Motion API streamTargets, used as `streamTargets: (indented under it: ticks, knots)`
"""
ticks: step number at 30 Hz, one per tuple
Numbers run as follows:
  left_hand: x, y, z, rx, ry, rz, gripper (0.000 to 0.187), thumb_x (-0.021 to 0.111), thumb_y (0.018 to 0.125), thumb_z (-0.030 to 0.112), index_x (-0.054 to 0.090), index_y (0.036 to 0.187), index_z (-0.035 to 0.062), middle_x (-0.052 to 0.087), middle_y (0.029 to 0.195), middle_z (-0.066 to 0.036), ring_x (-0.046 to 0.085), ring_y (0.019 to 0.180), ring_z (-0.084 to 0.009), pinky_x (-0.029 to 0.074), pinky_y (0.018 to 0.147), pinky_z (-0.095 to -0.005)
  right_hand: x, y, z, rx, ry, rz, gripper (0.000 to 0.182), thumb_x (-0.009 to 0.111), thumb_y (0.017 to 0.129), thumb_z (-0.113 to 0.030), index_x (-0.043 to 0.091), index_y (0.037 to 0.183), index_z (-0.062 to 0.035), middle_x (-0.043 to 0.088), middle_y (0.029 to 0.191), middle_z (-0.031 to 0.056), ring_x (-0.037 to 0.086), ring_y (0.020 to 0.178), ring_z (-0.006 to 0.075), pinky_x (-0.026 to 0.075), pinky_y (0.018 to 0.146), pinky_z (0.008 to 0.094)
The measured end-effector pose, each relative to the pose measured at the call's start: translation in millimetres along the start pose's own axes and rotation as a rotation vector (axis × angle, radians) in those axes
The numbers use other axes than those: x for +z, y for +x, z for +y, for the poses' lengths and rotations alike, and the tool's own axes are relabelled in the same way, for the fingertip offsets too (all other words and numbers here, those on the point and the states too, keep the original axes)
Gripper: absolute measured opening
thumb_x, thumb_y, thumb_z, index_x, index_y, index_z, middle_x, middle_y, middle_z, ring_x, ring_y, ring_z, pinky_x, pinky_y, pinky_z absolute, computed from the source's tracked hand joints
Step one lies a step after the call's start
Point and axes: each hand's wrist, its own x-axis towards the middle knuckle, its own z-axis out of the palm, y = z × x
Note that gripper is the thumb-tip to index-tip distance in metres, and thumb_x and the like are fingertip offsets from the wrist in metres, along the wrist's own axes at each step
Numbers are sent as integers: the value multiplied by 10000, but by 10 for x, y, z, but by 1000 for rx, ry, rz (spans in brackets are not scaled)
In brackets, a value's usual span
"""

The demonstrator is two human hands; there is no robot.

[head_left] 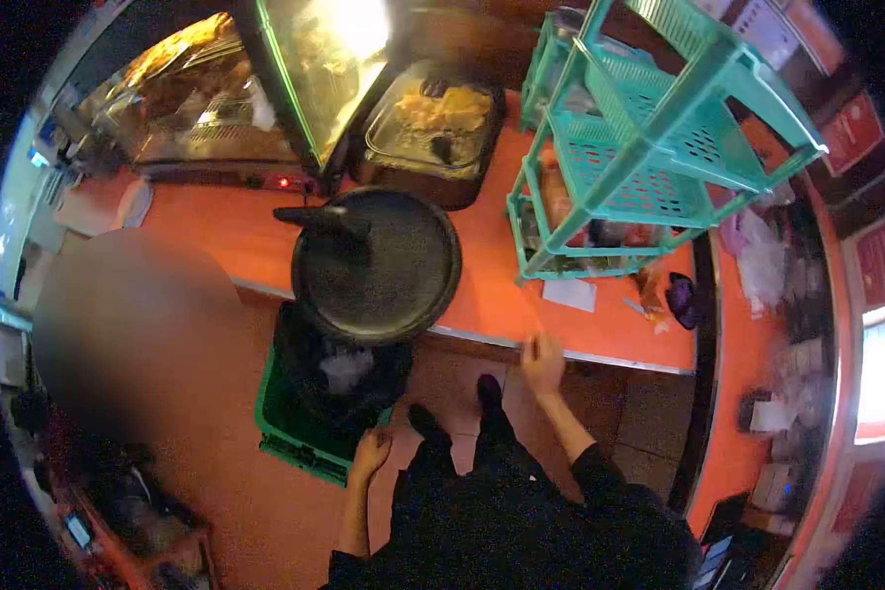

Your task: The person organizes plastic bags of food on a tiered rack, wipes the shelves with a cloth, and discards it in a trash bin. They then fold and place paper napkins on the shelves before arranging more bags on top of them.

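My left hand [372, 453] is curled closed at the near right side of a green bin [305, 460]. Whether it grips the rim or something small is hidden. Inside the bin is a black liner bag [369, 379] with a pale patch on it. My right hand [543, 366] hovers by the counter's front edge, its fingers bent and smeared by motion. Between and beyond my hands, a round dark chopping board [403, 270] overhangs the counter edge above the bin. Lying on it is a cleaver [339, 224] with its dark handle pointing left.
The orange counter [487, 285] carries a lit glass display case [216, 138], a metal tray [433, 147] of yellowish food, a teal tiered rack [629, 177] and a white paper [570, 293]. A blurred person [138, 334] is at left. A dark purple item [680, 301] lies right.
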Motion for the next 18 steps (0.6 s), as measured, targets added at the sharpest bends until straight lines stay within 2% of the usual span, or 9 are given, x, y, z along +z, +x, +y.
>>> streamTargets:
  ticks: [3, 6, 9, 10, 12, 13, 15, 17, 18]
  knots:
    - [98, 525, 229, 96, -24, -28, 264, 556, 877, 229, 631, 1064, 58, 611, 1017, -221, 580, 967, -416, 469, 821, -478, -264, 495, 601, -16, -179, 187, 182, 588, 827, -150, 612, 968, -37, 610, 978, 158, 572, 885, 360, 462, 750, 461]
    - [84, 834, 1361, 190, -109, -297, 264, 570, 883, 233, 620, 1079, 63, 603, 1057, -194, 605, 964, -333, 483, 813, -416, -88, 743, 967, -83, -104, 138, 242, 549, 772, -66, 630, 1000, -60, 626, 1002, 120, 568, 1027, 363, 484, 856, 443]
    - [473, 1016, 1898, 431, -174, -287, 243, 565, 893, 218, 620, 1076, 67, 620, 983, -154, 611, 914, -294, 487, 803, -385, -4, 827, 1115, -53, -256, -89, 284, 536, 742, -52, 628, 1010, -48, 628, 1022, 138, 588, 982, 369, 511, 796, 431]
    - [614, 1055, 2060, 492, -196, -284, 239, 563, 899, 215, 619, 1077, 66, 620, 932, -145, 609, 890, -285, 487, 794, -381, 16, 797, 1177, -209, -273, 62, 281, 528, 735, -46, 619, 1001, -34, 626, 986, 144, 596, 897, 377, 518, 715, 446]
    - [865, 1091, 2260, 553, -301, -283, 242, 560, 915, 222, 615, 1084, 58, 628, 871, -111, 605, 863, -257, 487, 782, -368, -44, 755, 1309, -89, -227, -200, 275, 530, 741, -50, 611, 1001, -14, 620, 980, 175, 578, 906, 401, 499, 757, 477]
    - [975, 1140, 2276, 579, -384, -273, 250, 559, 925, 231, 612, 1090, 51, 635, 860, -87, 603, 859, -237, 487, 780, -358, -119, 729, 1248, -116, -197, -134, 281, 535, 751, -57, 597, 1021, -6, 602, 995, 210, 564, 923, 423, 484, 780, 491]
    - [1031, 1153, 2116, 106, -681, -424, 276, 516, 957, 287, 636, 1080, 71, 652, 920, -33, 600, 866, -202, 483, 775, -341, -36, 587, 1375, -239, -95, 54, 336, 561, 784, -84, 543, 1104, 16, 541, 1046, 304, 517, 975, 479, 442, 855, 511]
    - [1474, 1043, 1269, -202, -885, -148, 396, 488, 952, 387, 598, 1172, 77, 617, 1079, -71, 563, 1014, -222, 455, 876, -369, -135, 673, 1366, -88, -91, -224, 418, 561, 799, -76, 489, 1198, 25, 526, 1092, 313, 482, 1061, 484, 410, 925, 510]
    - [1639, 1025, 855, -449, -1032, -12, 524, 460, 947, 487, 560, 1265, 83, 581, 1238, -109, 527, 1163, -241, 427, 977, -397, 98, 633, 1591, -165, -65, -102, 436, 535, 831, -89, 458, 1235, 55, 509, 1172, 326, 457, 1133, 491, 393, 965, 508]
